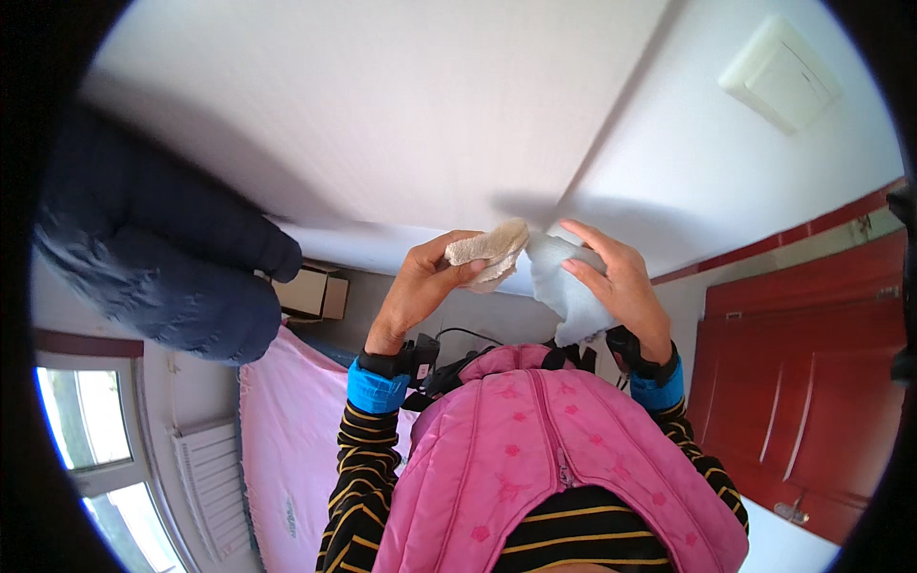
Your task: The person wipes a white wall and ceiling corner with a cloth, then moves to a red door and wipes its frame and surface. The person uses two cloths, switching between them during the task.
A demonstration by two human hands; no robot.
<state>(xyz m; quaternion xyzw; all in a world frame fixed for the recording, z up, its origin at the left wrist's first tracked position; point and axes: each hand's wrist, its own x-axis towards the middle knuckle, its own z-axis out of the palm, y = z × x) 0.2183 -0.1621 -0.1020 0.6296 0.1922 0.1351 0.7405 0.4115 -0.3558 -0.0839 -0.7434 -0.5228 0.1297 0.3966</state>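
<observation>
My left hand [423, 286] grips a folded beige cloth [491, 252], thumb on the near side, with a worn, fuzzy surface showing. In my right hand [620, 276] is a pale blue-white cloth [562, 286] that hangs down past the palm. It is pinched between thumb and fingers. The two cloths meet or nearly meet between my hands; whether they touch I cannot tell. Both hands are raised in front of my chest, close to a white wall [401, 107].
A dark blue padded garment [172, 243] hangs at the left. Below it are cardboard boxes [308, 290] and a pink cover [294, 430]. A radiator [211, 487] stands by the window [86, 415]. On the right are a light switch [784, 75] and a red door [802, 387].
</observation>
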